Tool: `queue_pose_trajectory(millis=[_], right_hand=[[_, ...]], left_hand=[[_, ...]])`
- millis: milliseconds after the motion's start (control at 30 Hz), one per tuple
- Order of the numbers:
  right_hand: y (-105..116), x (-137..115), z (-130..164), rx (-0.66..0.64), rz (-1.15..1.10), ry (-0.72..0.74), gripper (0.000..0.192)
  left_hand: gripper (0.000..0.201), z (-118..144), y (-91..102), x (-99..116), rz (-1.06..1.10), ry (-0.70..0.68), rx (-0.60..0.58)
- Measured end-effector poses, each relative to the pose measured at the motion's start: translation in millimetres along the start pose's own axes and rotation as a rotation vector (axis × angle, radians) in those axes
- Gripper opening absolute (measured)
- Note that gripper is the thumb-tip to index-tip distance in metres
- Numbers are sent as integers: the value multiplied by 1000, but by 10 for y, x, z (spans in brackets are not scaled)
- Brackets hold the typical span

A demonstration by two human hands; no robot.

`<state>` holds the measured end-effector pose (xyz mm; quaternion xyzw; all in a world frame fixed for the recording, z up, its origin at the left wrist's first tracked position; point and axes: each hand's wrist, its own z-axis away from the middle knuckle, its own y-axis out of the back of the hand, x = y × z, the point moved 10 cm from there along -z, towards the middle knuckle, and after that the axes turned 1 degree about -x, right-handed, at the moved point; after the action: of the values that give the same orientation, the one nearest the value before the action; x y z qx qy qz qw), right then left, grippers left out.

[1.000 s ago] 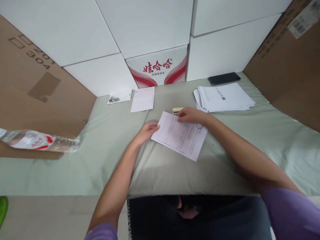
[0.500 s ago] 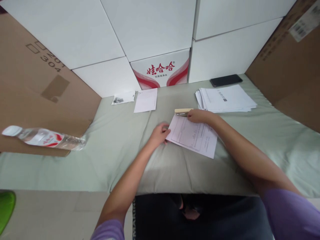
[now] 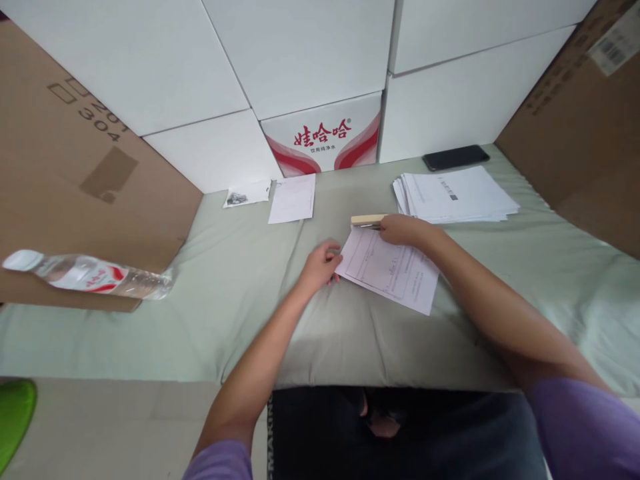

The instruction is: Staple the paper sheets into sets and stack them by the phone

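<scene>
Now your right hand [image 3: 403,231] pinches the printed sheet's [image 3: 390,270] far corner beside the stapler [image 3: 367,219]; your left hand [image 3: 320,265] curls on its near-left edge.

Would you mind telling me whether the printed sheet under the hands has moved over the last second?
Yes. The printed sheet has slid right and slightly away, toward the paper stack; its top corner now meets the stapler.

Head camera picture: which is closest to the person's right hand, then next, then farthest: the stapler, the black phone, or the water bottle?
From the right hand:
1. Stapler, right by the fingertips, just beyond the sheet the hand rests on.
2. Black phone, farther back on the right, against the white boxes.
3. Water bottle, lying far off at the left edge of the green cloth.
</scene>
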<state>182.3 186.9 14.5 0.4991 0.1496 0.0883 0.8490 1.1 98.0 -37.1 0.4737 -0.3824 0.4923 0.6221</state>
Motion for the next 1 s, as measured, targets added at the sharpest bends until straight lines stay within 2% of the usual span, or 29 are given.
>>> queue_pose_trajectory(millis=[100, 233, 300, 400, 533, 633, 733, 1000], right_hand=[[171, 24, 186, 65, 8, -63, 40], [535, 34, 411, 234, -23, -120, 44], [692, -10, 370, 340, -47, -110, 43], [787, -122, 87, 485, -105, -65, 37], [610, -254, -438, 512, -213, -23, 33], [438, -318, -668, 473, -246, -6, 31], [346, -325, -734, 454, -294, 3, 29], [306, -307, -755, 477, -298, -21, 29]], left_hand=[[35, -31, -5, -4, -10, -1, -2], [22, -50, -17, 8, -10, 5, -5], [20, -51, -24, 18, -14, 15, -6], [18, -42, -30, 35, -30, 26, -5], [18, -29, -30, 46, -31, 15, -3], [18, -29, -33, 37, -24, 6, -7], [19, -36, -27, 22, -29, 5, -2], [17, -40, -16, 25, -18, -17, 5]])
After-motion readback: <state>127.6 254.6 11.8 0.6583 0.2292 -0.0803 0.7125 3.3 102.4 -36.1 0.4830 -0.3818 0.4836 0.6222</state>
